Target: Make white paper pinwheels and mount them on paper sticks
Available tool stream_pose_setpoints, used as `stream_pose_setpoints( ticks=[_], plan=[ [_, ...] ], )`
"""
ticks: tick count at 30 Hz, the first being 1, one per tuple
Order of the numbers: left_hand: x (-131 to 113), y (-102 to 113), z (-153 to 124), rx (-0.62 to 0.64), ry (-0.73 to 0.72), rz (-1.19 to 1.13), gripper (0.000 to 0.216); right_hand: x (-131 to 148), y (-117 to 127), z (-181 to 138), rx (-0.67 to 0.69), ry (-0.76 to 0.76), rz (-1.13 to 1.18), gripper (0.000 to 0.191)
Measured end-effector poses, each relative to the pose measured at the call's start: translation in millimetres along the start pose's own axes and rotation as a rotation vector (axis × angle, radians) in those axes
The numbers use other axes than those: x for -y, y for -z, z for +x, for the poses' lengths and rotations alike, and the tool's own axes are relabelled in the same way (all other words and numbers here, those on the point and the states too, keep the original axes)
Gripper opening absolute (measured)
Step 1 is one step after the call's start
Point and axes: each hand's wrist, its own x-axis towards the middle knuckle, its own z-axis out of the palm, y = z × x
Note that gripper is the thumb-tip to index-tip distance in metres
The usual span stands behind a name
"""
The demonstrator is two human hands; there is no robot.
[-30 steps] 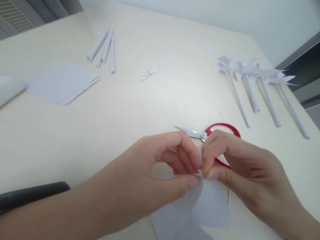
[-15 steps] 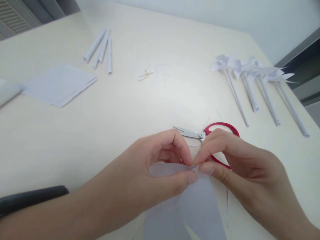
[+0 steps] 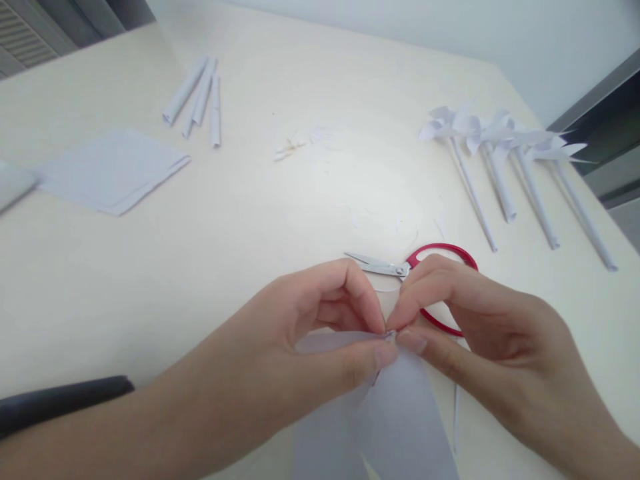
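My left hand (image 3: 320,333) pinches the upper edge of a white paper sheet (image 3: 400,407) between thumb and fingers. The sheet hangs down toward the front and has a slit at its lower part. Thumb and forefinger of my right hand (image 3: 480,333) are closed at the same spot, on the paper's tip, touching the left fingertips. Any small piece between the fingertips is too small to make out. Partly behind my right hand lie red-handled scissors (image 3: 383,267), blades pointing left. A thin white stick (image 3: 456,413) lies beneath the right wrist.
Several paper pinwheels (image 3: 493,180) on rolled sticks lie at the right. Rolled paper tubes (image 3: 185,91) and stacked paper squares (image 3: 115,170) lie at the left. Cotton swab ends (image 3: 287,150) and paper scraps (image 3: 320,135) sit mid-table. A dark object (image 3: 70,400) is beside my left forearm.
Both hands stay pinched together at the paper's tip, almost unmoved. The hanging sheet has shifted and turned slightly, its slit now lower and a little further left.
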Motion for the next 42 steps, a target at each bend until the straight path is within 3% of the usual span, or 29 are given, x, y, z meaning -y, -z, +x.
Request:
stream_pose_setpoints(
  ticks=[13, 22, 27, 31, 35, 38, 42],
  plan=[
    [-5, 5, -2, -0.161, -0.191, 0.488, 0.007, 5, -9, -2, -0.094, -0.020, -0.106, 0.013],
    [-1, 9, 0, -0.145, -0.183, 0.516, 0.005, 3, -12, -2, -0.130, 0.019, -0.164, 0.014],
    [6, 9, 0, -0.188, -0.266, 0.379, 0.005, 2, -7, -6, -0.095, 0.035, -0.122, 0.007],
    [3, 8, -1, -0.176, -0.134, 0.329, 0.006, 2, -5, -7, -0.107, 0.042, -0.119, 0.007],
    [-1, 10, -1, -0.109, -0.099, 0.285, 0.006, 2, -7, -6, -0.100, 0.041, -0.137, 0.010],
    [-1, 11, -1, -0.068, -0.120, 0.276, 0.004, 4, -9, -6, -0.101, 0.035, -0.158, 0.013],
    [-1, 11, 0, -0.103, -0.226, 0.333, 0.009, 7, -10, -5, -0.120, 0.049, -0.202, 0.017]
  ],
)
